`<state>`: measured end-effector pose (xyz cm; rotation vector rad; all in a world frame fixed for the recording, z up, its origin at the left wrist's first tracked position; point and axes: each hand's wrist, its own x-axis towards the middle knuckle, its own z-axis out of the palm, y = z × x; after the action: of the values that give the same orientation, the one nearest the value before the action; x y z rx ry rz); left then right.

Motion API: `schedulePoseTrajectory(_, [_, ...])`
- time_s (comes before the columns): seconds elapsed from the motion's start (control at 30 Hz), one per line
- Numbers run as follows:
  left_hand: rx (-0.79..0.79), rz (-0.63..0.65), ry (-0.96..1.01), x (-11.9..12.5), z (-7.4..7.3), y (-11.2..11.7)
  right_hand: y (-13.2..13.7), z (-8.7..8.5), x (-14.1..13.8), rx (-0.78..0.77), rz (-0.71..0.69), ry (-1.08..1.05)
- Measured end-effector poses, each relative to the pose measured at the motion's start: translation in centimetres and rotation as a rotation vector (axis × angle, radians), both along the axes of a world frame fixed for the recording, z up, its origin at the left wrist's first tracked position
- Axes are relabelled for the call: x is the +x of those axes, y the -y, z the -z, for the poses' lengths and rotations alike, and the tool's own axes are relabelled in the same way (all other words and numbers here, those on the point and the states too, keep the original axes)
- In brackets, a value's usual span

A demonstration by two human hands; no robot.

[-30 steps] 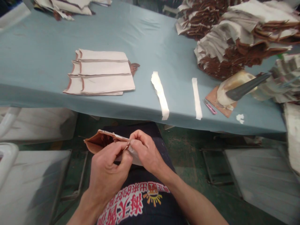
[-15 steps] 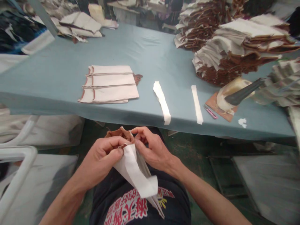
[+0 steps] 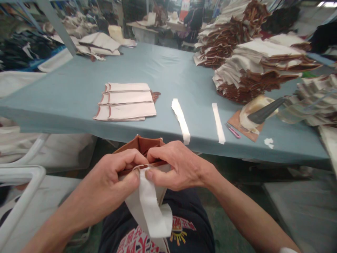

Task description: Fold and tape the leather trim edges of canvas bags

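Observation:
Over my lap I hold a brown leather pouch piece with a white lining (image 3: 143, 146). My left hand (image 3: 116, 175) and my right hand (image 3: 173, 167) both pinch its top edge, fingers curled closed, thumbs nearly touching. A white strip of the lining (image 3: 151, 207) hangs down from between my thumbs over my dark printed shirt. On the blue table ahead lies a neat overlapping stack of finished white pieces with brown edging (image 3: 126, 102).
The blue table (image 3: 171, 70) carries two white tape strips (image 3: 181, 119) near its front edge, a pink tool (image 3: 233, 131), a brush on a brown pad (image 3: 259, 112), and tall heaps of brown and white pieces (image 3: 252, 70) at right. A white frame (image 3: 23, 196) stands at left.
The view has tilted up. My hands have turned the piece, now opened wider with brown inside facing me, and moved closer together on its top edge. The white strip hangs lower.

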<state>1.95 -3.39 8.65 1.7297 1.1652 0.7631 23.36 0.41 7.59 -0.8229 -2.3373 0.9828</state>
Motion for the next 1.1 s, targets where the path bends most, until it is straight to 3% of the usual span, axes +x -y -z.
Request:
schedulePoseTrajectory(0.3, [0.108,-0.152,-0.013,0.6,1.9,0.0,0.3,0.4,-0.9,-0.086,0.092,0.027])
schedulePoseTrajectory(0.5, [-0.216,0.017,0.194,-1.1,3.1,-1.4,0.1,1.4,-0.7,-0.167,0.078,-0.033])
schedulePoseTrajectory(0.67, [-0.39,0.151,0.196,-2.2,3.1,-2.2,-0.3,1.4,-0.3,-0.227,0.019,-0.062])
schedulePoseTrajectory(0.9, [-0.409,0.192,0.201,-2.4,3.2,-2.4,-0.8,2.4,-0.2,-0.458,-0.095,-0.213])
schedulePoseTrajectory(1.1, [-0.48,0.253,0.239,-3.0,4.0,-2.5,0.0,3.5,-0.4,-0.347,-0.076,-0.232])
